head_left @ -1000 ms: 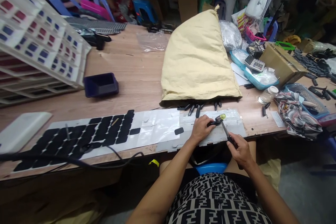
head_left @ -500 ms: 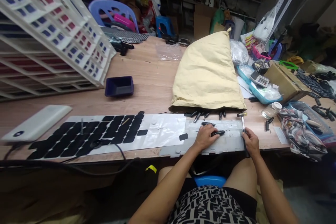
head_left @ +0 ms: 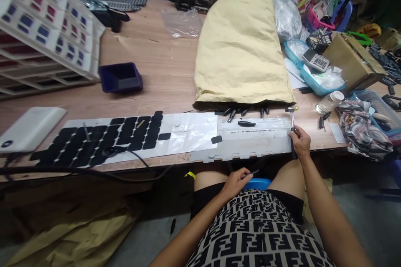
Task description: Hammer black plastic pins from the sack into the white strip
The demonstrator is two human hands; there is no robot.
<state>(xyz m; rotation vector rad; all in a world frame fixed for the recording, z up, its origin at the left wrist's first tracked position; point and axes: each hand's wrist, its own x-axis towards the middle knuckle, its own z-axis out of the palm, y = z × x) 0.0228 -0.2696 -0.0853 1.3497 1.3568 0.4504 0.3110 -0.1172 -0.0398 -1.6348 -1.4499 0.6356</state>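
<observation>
So the left hand [head_left: 235, 182] has just come off the grey board [head_left: 250, 146] and sits lower centre of frame by the blue stool [head_left: 257, 183], grip pinching a slim dark piece [head_left: 253, 172]. Means nothing's held under the hammer [head_left: 292, 122] right now. That's right of centre, right hand [head_left: 301, 141] grip still wrapped round it: black handle, silvery shaft, yellowish tip. Another glossy black piece [head_left: 246, 124] with tapered ends lies mid-frame on the board.
</observation>
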